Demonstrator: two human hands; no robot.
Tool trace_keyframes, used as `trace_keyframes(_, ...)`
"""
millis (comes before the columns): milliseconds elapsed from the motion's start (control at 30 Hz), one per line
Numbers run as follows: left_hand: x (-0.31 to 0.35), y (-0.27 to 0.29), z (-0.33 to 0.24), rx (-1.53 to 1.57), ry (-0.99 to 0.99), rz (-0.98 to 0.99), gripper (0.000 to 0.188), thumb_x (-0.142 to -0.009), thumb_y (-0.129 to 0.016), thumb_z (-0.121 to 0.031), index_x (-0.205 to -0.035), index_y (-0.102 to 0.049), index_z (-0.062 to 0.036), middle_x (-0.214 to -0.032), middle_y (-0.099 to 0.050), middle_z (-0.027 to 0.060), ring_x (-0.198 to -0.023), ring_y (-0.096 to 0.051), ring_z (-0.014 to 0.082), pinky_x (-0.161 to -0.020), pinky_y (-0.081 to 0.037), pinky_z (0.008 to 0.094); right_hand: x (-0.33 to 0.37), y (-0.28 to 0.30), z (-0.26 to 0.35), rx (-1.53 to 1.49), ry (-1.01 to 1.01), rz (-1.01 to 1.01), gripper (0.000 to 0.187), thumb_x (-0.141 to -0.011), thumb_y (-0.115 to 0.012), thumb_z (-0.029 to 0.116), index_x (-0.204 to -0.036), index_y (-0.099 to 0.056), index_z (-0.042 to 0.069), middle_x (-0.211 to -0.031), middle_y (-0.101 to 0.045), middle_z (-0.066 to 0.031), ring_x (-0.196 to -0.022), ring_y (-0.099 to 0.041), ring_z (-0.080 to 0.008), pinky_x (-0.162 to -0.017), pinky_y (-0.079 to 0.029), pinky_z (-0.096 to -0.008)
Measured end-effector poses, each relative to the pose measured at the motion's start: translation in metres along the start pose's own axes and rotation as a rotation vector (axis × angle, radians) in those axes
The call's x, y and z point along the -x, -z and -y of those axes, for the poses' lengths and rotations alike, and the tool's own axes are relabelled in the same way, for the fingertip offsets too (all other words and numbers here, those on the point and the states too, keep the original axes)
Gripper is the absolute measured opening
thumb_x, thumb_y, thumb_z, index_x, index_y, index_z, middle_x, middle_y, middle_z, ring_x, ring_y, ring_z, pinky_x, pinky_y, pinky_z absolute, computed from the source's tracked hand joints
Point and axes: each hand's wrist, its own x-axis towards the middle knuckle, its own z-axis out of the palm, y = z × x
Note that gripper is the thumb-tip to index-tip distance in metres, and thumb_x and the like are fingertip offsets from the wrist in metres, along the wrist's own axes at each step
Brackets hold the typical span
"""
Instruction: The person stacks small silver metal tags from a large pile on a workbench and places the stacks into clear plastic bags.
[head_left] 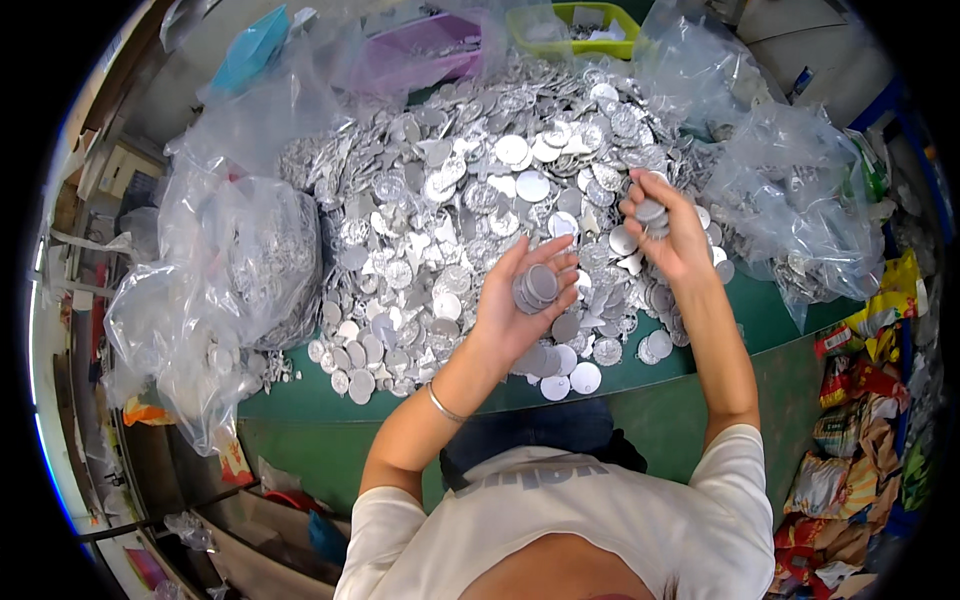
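Note:
My left hand (pixel 505 300) is palm up over the near part of a heap, its fingers curled round several round silver-grey metal discs (pixel 538 287). Farther right, my right hand (pixel 682 238) has its fingers bent in round a few metal discs (pixel 650 212) of the same sort. Beneath both hands spreads a big heap of silvery metal pieces (pixel 410 265). Plain discs, patterned round pieces and small odd shapes are mixed in it. Some plain discs (pixel 585 378) lie loose at the heap's near edge, just below my left hand.
Clear plastic bags stand at both sides, the left bag (pixel 255 250) full of metal pieces, the right bag (pixel 790 190) crumpled. Behind the heap are a purple bin (pixel 420 50), a yellow-green bin (pixel 625 40) and a blue scoop-like tray (pixel 250 45). The green table (pixel 640 375) ends before my body.

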Motion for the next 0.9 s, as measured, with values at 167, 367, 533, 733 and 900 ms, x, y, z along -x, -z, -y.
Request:
trace_keyframes(167,0.007,-0.008,0.016,0.124,-0.091,-0.019,0.048,-0.091,-0.037,-0.035,-0.126,-0.039,-0.002,-0.125,-0.046,0.0156,-0.115,-0.045,0.0254,-0.098,-0.034,0.0376,0.052,-0.029,-0.039,-0.136,-0.122,-0.035,0.018,-0.088,-0.049,0.018,-0.1,-0.052,0.005,-0.079,-0.053,-0.0011,-0.072,-0.052,-0.0145,-0.06,-0.041,-0.0255)
trace_keyframes(367,0.009,-0.014,0.048,0.054,-0.175,-0.2,0.037,-0.089,-0.044,-0.039,-0.114,-0.052,-0.0127,-0.104,-0.056,-0.0005,-0.093,-0.051,0.0131,-0.081,-0.039,0.0312,0.077,-0.045,-0.082,0.376,0.192,0.116,0.031,-0.093,-0.039,0.025,-0.117,-0.045,0.006,-0.11,-0.046,-0.0086,-0.113,-0.038,-0.0191,-0.097,-0.027,-0.0336)
trace_keyframes(533,0.015,-0.011,0.05,0.132,-0.141,-0.046,0.036,-0.089,-0.045,-0.036,-0.117,-0.05,-0.0134,-0.109,-0.055,0.0009,-0.1,-0.051,0.0154,-0.086,-0.039,0.0331,0.088,-0.047,-0.073,0.849,0.387,0.134,0.037,-0.092,-0.039,0.025,-0.123,-0.041,0.005,-0.123,-0.038,-0.014,-0.119,-0.03,-0.0283,-0.101,-0.016,-0.0387)
trace_keyframes(733,0.015,-0.024,0.067,0.17,-0.276,-0.056,0.038,-0.09,-0.043,-0.034,-0.12,-0.047,-0.0104,-0.116,-0.052,0.006,-0.107,-0.05,0.0196,-0.092,-0.039,0.0353,0.082,-0.067,-0.072,1.401,0.943,-0.051,0.036,-0.085,-0.042,0.014,-0.118,-0.043,0.0,-0.111,-0.046,-0.0155,-0.107,-0.04,-0.0312,-0.097,-0.022,-0.0396)
trace_keyframes(900,0.02,-0.025,0.058,0.353,-0.197,-0.003,0.036,-0.09,-0.042,-0.029,-0.123,-0.043,-0.0139,-0.121,-0.047,0.0077,-0.105,-0.049,0.021,-0.087,-0.041,0.0343,0.079,-0.062,-0.074,0.595,0.851,-0.047,0.025,-0.089,-0.039,0.007,-0.112,-0.046,0.0,-0.11,-0.047,-0.0116,-0.108,-0.042,-0.0193,-0.092,-0.033,-0.0317)
